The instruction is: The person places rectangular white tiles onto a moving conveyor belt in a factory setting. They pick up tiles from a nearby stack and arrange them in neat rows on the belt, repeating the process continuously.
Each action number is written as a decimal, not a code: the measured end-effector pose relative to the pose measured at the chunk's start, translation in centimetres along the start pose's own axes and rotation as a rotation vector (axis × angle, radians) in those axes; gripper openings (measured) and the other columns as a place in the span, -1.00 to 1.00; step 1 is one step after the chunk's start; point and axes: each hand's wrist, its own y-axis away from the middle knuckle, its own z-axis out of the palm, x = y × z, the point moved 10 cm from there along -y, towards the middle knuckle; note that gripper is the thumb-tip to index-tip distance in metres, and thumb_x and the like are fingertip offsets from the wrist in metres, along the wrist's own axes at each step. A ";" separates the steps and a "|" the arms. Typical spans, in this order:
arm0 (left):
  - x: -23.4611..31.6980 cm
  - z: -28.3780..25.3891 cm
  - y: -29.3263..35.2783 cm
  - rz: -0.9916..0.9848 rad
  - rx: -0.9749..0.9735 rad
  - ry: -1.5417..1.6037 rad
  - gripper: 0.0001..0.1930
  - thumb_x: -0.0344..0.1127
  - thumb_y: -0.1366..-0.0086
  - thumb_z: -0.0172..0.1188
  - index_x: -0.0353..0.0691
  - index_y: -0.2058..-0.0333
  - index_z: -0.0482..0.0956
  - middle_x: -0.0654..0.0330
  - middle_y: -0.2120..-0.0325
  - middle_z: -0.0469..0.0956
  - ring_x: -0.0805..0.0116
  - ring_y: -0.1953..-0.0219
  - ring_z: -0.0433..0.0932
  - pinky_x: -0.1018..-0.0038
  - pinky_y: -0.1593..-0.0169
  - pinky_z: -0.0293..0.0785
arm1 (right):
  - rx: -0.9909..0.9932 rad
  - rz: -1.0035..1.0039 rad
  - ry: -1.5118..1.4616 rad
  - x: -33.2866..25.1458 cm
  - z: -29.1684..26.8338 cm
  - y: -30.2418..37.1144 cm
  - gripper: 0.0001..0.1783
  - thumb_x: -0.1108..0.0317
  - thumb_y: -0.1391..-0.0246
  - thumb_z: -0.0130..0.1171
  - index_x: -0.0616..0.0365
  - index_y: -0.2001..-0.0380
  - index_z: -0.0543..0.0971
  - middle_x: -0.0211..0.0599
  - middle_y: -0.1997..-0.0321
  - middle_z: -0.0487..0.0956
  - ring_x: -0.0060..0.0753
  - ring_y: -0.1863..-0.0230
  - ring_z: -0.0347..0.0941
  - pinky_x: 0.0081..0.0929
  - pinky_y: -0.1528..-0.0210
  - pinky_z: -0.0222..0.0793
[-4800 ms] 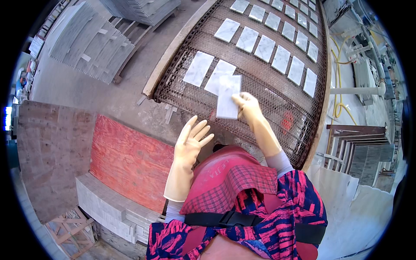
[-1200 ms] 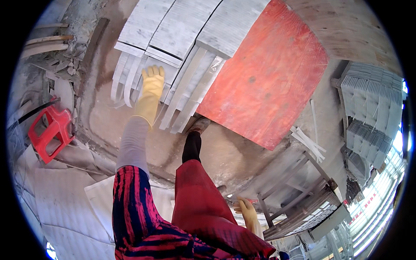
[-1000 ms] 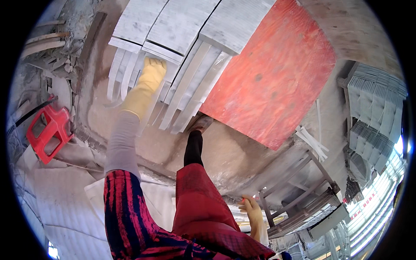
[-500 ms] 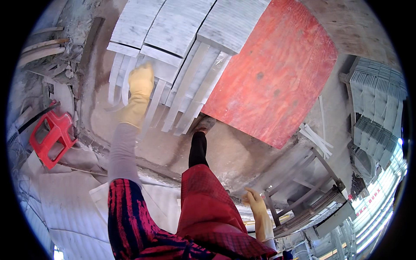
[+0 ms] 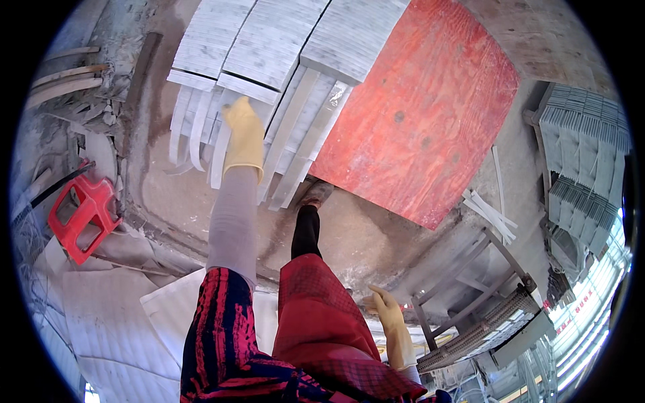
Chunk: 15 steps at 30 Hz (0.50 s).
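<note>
My left hand [image 5: 245, 138], in a yellow rubber glove, reaches to the front of a stack of thin grey-white slabs [image 5: 262, 43]. Its fingertips are at the lip of the middle column; they bend away from view, so their grip is unclear. Pale strips [image 5: 197, 127] hang down the stack's front beside the glove, and grey bars [image 5: 295, 121] slope down to its right. Down by my red apron, my right hand [image 5: 388, 316], gloved the same way, hangs with its fingers partly stretched and nothing in them.
A red plywood board [image 5: 416, 114] adjoins the stack's right side. At left lies a red plastic stool [image 5: 84, 218]. More grey slabs [image 5: 581, 127] are stacked at far right, near a metal frame [image 5: 470, 289] and loose white strips [image 5: 489, 213]. Wooden pieces [image 5: 67, 77] lie upper left.
My left hand has moved right along the stack's front, from the left strips to the middle column. My right hand has shifted slightly left and up.
</note>
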 end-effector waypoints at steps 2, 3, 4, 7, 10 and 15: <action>-4.1 -0.7 -3.7 -0.247 -0.178 0.349 -0.32 -0.35 -0.21 0.33 -0.43 -0.28 0.34 -0.36 -0.15 0.48 -0.15 -0.03 0.66 -0.01 0.01 0.66 | -0.022 -0.004 0.029 0.0 0.0 -0.3 -0.50 0.16 -0.51 0.00 0.13 -0.37 0.47 -0.10 0.00 0.72 -0.39 0.11 0.65 -0.47 0.04 0.58; -4.0 0.2 -3.4 -0.371 -0.280 0.522 -0.33 -0.43 -0.24 0.28 -0.43 -0.32 0.31 -0.36 -0.17 0.47 -0.14 -0.01 0.67 -0.01 0.05 0.68 | -0.023 -0.003 0.032 -0.1 0.1 -0.4 -0.50 0.16 -0.51 0.00 0.13 -0.37 0.47 -0.09 -0.01 0.72 -0.39 0.10 0.65 -0.47 0.03 0.58; -3.8 -0.7 -3.1 -0.323 -0.201 0.565 -0.33 -0.49 -0.25 0.23 -0.40 -0.35 0.29 -0.35 -0.17 0.46 -0.13 -0.01 0.67 0.00 0.05 0.69 | -0.027 -0.003 0.037 -0.2 0.1 -0.6 -0.50 0.16 -0.51 -0.01 0.14 -0.37 0.47 -0.09 -0.01 0.72 -0.38 0.09 0.65 -0.47 0.03 0.58; 0.5 -2.0 2.8 -0.246 -0.140 0.682 -0.30 -0.66 -0.29 0.11 -0.31 -0.42 0.25 -0.29 -0.16 0.46 -0.10 -0.01 0.67 0.06 0.07 0.70 | -0.009 -0.004 0.006 -0.1 0.8 -0.3 -0.49 0.15 -0.51 -0.01 0.15 -0.37 0.47 -0.08 -0.02 0.72 -0.36 0.08 0.66 -0.46 0.02 0.59; 3.4 -1.8 4.4 -0.106 -0.306 0.585 -0.28 -0.71 -0.30 0.06 -0.23 -0.44 0.24 -0.18 -0.12 0.49 -0.03 0.04 0.66 0.14 0.09 0.68 | -0.004 -0.013 0.017 -0.8 0.2 -0.1 -0.49 0.15 -0.50 0.00 0.16 -0.36 0.47 -0.06 -0.02 0.72 -0.34 0.08 0.66 -0.45 0.01 0.60; 12.3 0.8 10.8 0.897 -0.262 -0.758 -0.23 -0.53 -0.28 0.24 -0.12 -0.46 0.24 -0.10 -0.21 0.46 0.05 0.02 0.61 0.04 -0.17 0.50 | 0.031 -0.046 -0.052 -1.1 -0.5 -0.7 -0.50 0.15 -0.50 0.00 0.15 -0.36 0.48 -0.05 -0.02 0.72 -0.32 0.09 0.67 -0.44 0.02 0.60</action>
